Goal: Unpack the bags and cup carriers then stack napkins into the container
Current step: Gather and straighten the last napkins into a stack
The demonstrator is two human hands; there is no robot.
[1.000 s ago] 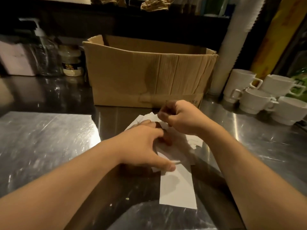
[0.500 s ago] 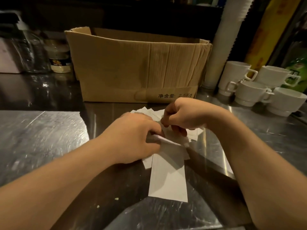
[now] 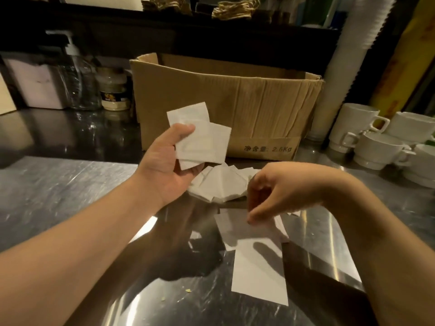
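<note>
White napkins [image 3: 200,137] held up in left hand [image 3: 169,165], thumb pinching them. Right hand [image 3: 277,191] curls onto a napkin [image 3: 249,228] on the counter [image 3: 58,191]. Loose pile [image 3: 221,182] before the box [image 3: 235,100]. Step: gathering. Next: lift that napkin, square it onto the held stack.

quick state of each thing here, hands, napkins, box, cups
left hand: raised, gripping white folded napkins
right hand: fingers curled down over the flat white paper sheet; contact unclear
loose white napkin pile: lying on the steel counter
brown cardboard box: open-topped, upright
white ceramic cups: stacked, upright
</note>
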